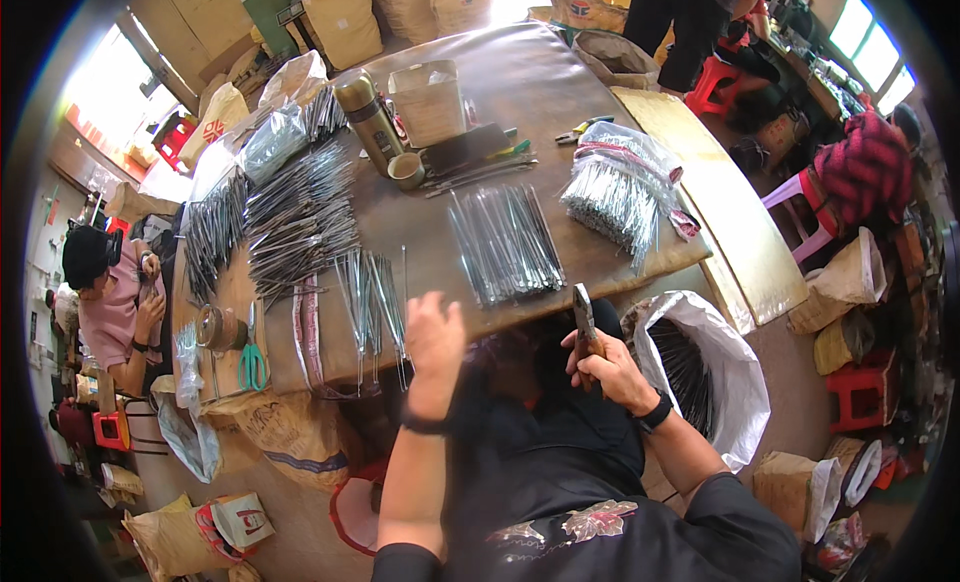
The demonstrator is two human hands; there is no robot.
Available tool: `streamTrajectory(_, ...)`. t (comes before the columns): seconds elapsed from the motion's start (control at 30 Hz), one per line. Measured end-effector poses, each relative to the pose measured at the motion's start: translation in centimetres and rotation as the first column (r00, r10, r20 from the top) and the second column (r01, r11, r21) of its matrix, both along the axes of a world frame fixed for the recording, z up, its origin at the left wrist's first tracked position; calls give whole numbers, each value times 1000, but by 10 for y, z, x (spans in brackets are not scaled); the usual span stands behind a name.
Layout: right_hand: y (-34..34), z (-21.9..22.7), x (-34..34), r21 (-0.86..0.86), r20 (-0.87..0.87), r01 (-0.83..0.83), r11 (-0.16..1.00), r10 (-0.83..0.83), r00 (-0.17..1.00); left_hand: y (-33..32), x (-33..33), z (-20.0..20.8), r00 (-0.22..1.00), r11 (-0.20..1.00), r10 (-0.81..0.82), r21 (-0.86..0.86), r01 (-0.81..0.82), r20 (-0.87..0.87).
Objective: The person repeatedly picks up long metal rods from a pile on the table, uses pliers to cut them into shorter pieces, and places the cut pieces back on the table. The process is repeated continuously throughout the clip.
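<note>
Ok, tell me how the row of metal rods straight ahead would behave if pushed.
The metal rods are probably stiff, since they look thin yet nearly straight. Lying side by side, they'd likely spread; their shine suggests some slipperiness.

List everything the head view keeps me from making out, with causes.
Head view:
1. Whether the left hand holds anything: blur over its fingers.
2. Part of the hand tool's handle: covered by the right hand.
3. Lower ends of the dark rods: behind the white sack's wall.
4. Standing person's head: cut off by the top edge.

Red print on sack; illegible
</note>
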State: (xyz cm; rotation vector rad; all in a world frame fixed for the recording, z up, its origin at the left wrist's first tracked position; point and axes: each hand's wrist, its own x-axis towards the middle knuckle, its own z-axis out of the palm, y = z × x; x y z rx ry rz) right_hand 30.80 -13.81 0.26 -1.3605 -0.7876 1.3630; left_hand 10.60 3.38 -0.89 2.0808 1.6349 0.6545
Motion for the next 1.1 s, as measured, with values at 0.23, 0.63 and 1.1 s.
streamTrajectory(0.23,-4,6,4,24,-43,-5,1000,6,999,22,36,-24,999,975,9,-221,-19,-46)
streamTrajectory(0.63,-16,-18,97,56,-77,516,854,-512,856,42,-22,-12,353,485,635,-710,511,688)
streamTrajectory(1.1,58,-46,169,177,258,634,753,-657,708,-38,-28,42,225,487,615,-589,645,756)
